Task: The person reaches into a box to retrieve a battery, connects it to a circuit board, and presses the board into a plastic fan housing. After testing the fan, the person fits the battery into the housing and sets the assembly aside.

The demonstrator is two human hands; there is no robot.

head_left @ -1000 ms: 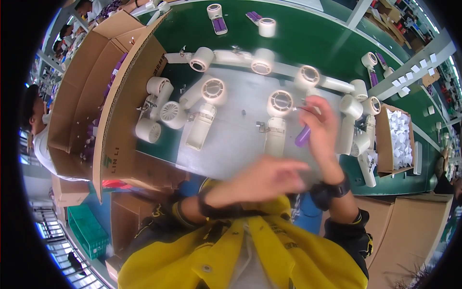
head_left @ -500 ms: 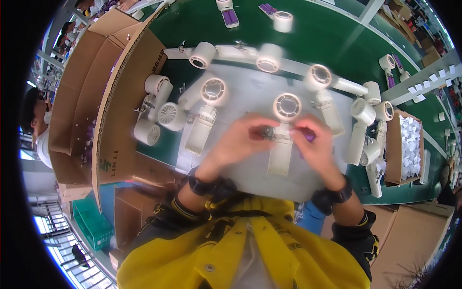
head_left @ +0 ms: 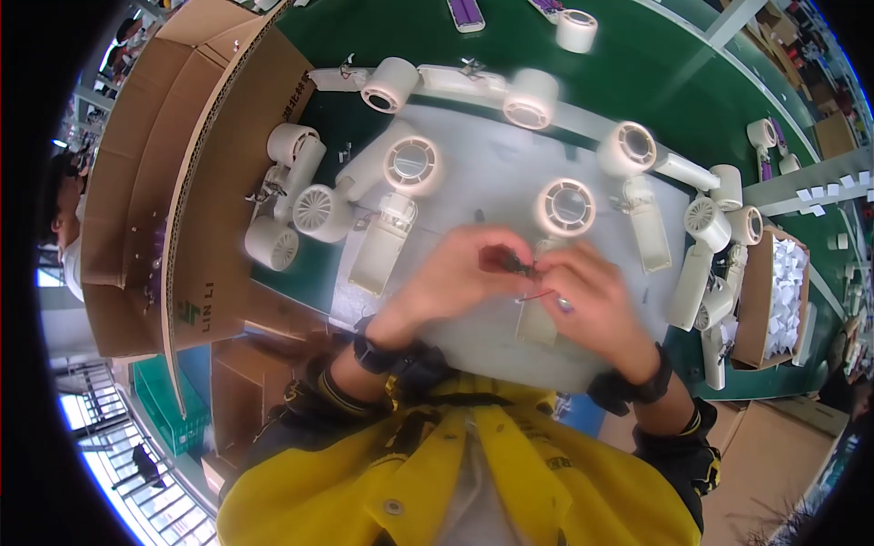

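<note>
Both forearms are slanting inward over the near edge of the surface (head_left: 655, 100), and the hands are meeting above its middle. The left hand (head_left: 460, 278) is curling, thumb and fingers nearly closed, pinching a small dark part (head_left: 517, 265). The right hand (head_left: 592, 296) is facing it, fingers bent tightly around a shiny piece (head_left: 565, 305), mostly hidden; whether its fingertips are also gripping the part cannot be told. A red wire (head_left: 537, 296) is running between the hands. Below them a white fan (head_left: 566, 207) is lying, its head pointing toward the far edge, its handle partly covered. A carton (head_left: 214, 246) is standing by the left edge.
</note>
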